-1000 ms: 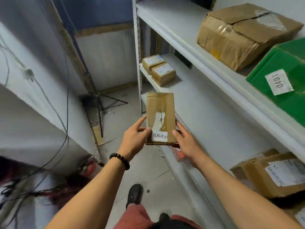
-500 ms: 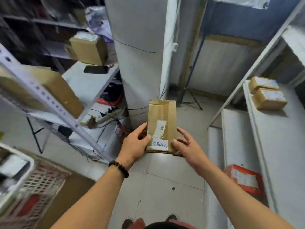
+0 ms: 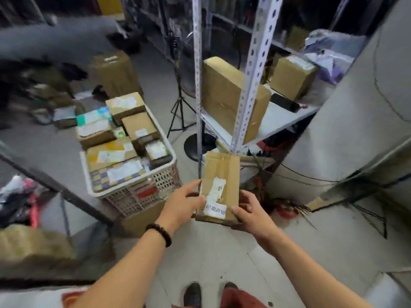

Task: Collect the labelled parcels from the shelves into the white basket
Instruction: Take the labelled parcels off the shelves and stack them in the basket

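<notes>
Parcel (image 3: 219, 185): one in the hands, flat brown carton with a white label at the near end; held over the floor, right of the white basket (image 3: 133, 196) and apart from it.
Left hand (image 3: 184, 201): partly open, fingers against the left edge of the parcel, gripping it.
Right hand (image 3: 249, 212): partly curled, thumb on the top face beside the label, holding the near right corner.
Basket count: one, standing on a brown carton (image 3: 142, 216).
Basket contents: at least seven labelled parcels, piled above the rim.
Shelf (image 3: 278, 116): two boxes, large box (image 3: 222, 94) and smaller box (image 3: 291, 76); one dark phone (image 3: 284, 102).
</notes>
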